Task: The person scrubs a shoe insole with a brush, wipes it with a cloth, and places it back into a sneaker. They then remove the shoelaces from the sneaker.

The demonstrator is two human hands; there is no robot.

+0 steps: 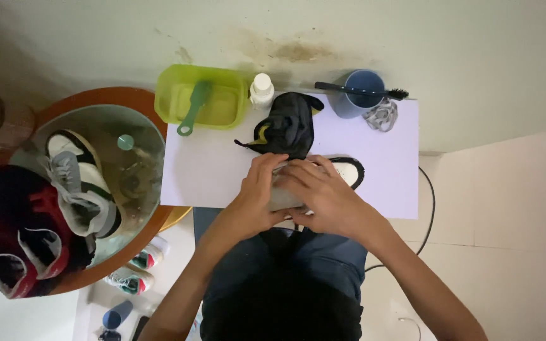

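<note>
My left hand [255,197] and my right hand [325,196] are both closed around a grey and white shoe [347,169] with a black sole rim, at the near edge of a white table [210,170]. Most of the shoe is hidden under my fingers. Just beyond it lies a black shoe with yellow trim [289,126], apart from my hands.
At the table's far edge stand a green tub [229,104] with a green brush [194,107], a white bottle [261,88], a blue cup [356,101] with a black brush [361,89] across it, and bundled laces [382,116]. A round glass table [131,164] on the left holds several sneakers [74,183].
</note>
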